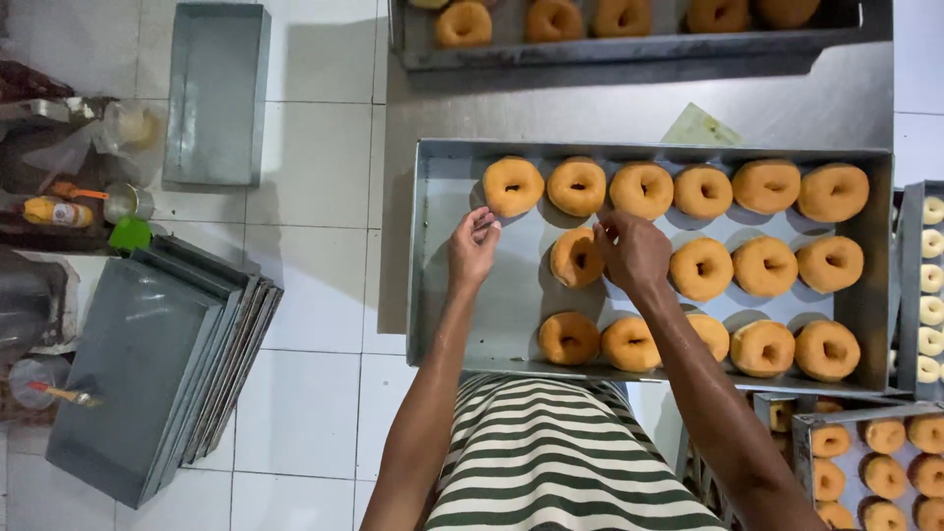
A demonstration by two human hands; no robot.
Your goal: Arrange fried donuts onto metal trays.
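A large grey metal tray (442, 295) holds several golden fried doughnuts in three rows. My right hand (631, 251) hovers over the middle row, its fingers right next to a doughnut (573, 258), which it touches or pinches at the edge. My left hand (473, 246) sits above the bare left part of the tray, fingers bunched loosely, holding nothing I can see, just below the top-left doughnut (511, 186). I wear a green-and-white striped shirt (560, 462).
Another tray of doughnuts (629, 44) lies beyond on the steel table. More doughnut trays (865, 457) sit at lower right, with pale dough pieces (931, 285) at the right edge. A stack of empty trays (147, 364) and one single tray (216, 93) rest on the white tiled floor at left.
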